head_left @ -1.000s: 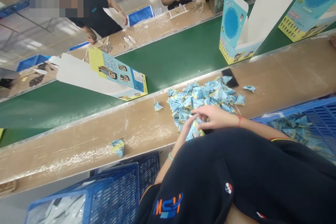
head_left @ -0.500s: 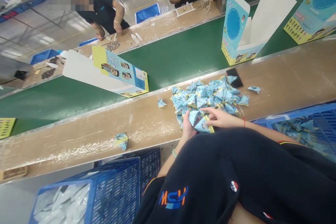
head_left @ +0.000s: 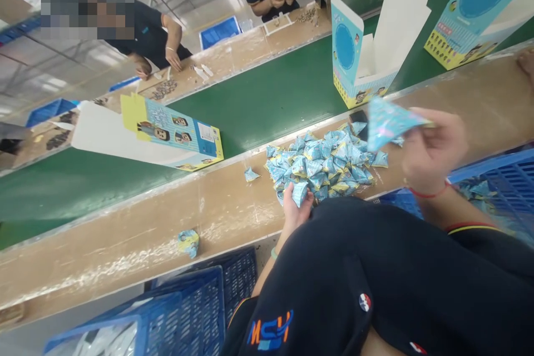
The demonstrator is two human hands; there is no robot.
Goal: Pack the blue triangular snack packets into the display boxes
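Observation:
A pile of small blue-and-yellow pyramid-shaped packets [head_left: 321, 158] lies on the brown work surface in front of me. My left hand [head_left: 297, 211] is at the pile's near edge, its fingers closed round one blue packet [head_left: 300, 193]. Raised to the right, above the surface, my right hand [head_left: 436, 150] pinches another packet [head_left: 390, 122] by its yellow corner. This one looks large, being close to the camera. A dark flat piece [head_left: 359, 122] is partly hidden behind the pile and the raised packet.
Open printed cartons stand on the green belt, one at left [head_left: 175, 136] and one at right [head_left: 359, 78]. A loose packet [head_left: 251, 174] and a crumpled one [head_left: 189, 242] lie left of the pile. Blue crates [head_left: 183, 300] flank me below the surface. Two people sit across the belt.
My right hand has risen from the pile to the right, carrying a packet. My left hand stays near the pile with a packet. The view has shifted slightly.

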